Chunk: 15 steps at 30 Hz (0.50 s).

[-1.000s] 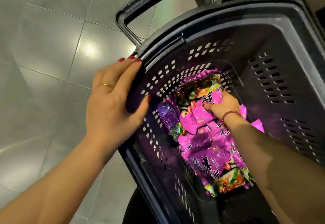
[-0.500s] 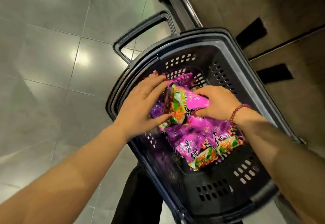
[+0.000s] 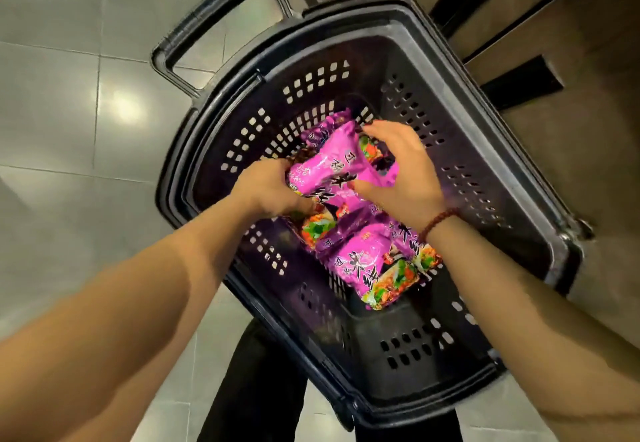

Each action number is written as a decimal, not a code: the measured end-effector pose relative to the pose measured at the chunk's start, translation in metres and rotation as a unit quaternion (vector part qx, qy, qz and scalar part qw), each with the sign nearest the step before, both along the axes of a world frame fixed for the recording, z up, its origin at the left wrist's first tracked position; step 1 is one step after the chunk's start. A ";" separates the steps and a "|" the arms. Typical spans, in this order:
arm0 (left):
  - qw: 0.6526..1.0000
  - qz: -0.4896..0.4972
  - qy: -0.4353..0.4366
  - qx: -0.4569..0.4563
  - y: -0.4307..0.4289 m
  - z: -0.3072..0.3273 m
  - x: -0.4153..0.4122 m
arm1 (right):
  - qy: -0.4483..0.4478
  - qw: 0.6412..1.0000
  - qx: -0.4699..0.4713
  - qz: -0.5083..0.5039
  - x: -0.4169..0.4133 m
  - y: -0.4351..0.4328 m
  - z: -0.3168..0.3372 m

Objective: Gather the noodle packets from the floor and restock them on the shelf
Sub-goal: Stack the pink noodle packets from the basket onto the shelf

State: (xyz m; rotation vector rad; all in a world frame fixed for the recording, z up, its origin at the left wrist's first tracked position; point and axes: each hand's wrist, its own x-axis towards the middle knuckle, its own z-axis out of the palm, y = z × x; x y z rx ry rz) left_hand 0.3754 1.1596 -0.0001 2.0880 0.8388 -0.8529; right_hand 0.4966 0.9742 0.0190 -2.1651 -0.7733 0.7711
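Note:
A black plastic shopping basket stands on the floor below me. Inside it lie several bright purple noodle packets with pictures of food. My left hand grips the left end of a bundle of noodle packets raised a little above the rest. My right hand grips the bundle's right side, fingers curled over its top. A bead bracelet circles my right wrist.
Grey floor tiles spread to the left. The basket's pull handle sticks out at the far end. A brown shelf base with dark slots runs along the right. My dark trouser legs show under the basket's near edge.
My left hand left the basket rim, went inside and took hold of the packets. Both hands now grip a bundle, lifted slightly. The view has pulled back from the basket.

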 end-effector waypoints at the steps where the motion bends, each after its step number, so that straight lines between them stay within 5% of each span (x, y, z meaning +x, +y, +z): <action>1: 0.998 0.054 0.017 -0.009 0.001 -0.009 -0.005 | 0.025 0.995 0.014 -0.097 -0.007 -0.010 -0.014; 4: 0.977 0.205 0.031 -0.043 -0.007 -0.031 -0.017 | 0.145 0.949 -0.090 -0.267 -0.027 -0.047 -0.066; 7: 0.966 0.251 0.038 -0.052 -0.014 -0.046 -0.021 | 0.286 0.899 -0.252 -0.218 -0.052 -0.084 -0.104; 15: 0.960 0.262 0.002 -0.096 -0.015 -0.045 -0.015 | 0.123 0.916 -0.368 -0.101 -0.098 -0.092 -0.129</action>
